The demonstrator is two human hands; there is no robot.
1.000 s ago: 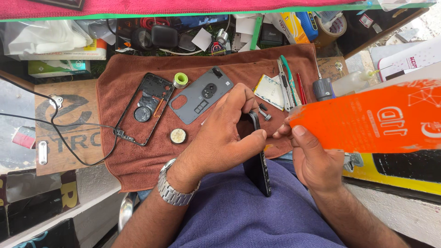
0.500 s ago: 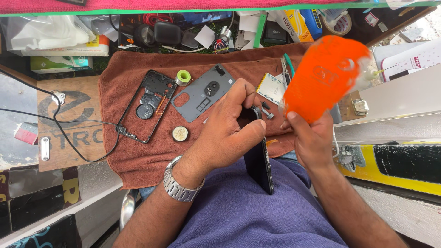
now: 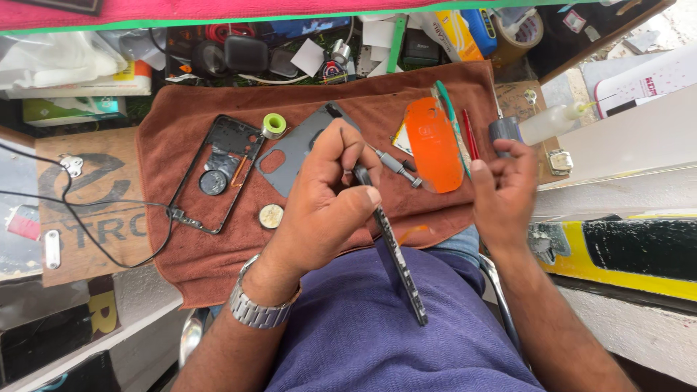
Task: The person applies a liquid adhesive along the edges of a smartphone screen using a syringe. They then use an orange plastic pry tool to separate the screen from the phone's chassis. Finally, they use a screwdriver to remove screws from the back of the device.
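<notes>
My left hand [image 3: 327,192] grips the top of a thin dark phone screen panel [image 3: 398,258], held edge-on over my lap. My right hand [image 3: 506,185] hovers empty with fingers loosely curled, just right of an orange translucent film [image 3: 433,145] lying on the brown towel [image 3: 181,265]. A grey phone back cover [image 3: 290,152] lies partly under my left hand. A black phone frame [image 3: 218,170] with a cable rests to the left. A metal watch is on my left wrist.
A small yellow tape roll [image 3: 274,125], a round coin-like disc [image 3: 271,215], a screwdriver [image 3: 396,165], green and red tools [image 3: 461,131] and a clear squeeze bottle [image 3: 548,122] lie about the towel. Cluttered boxes, tape and parts fill the far edge.
The orange film left my right hand and now lies on the towel. My right hand drew back to the right, empty. My left hand kept hold of the screen panel.
</notes>
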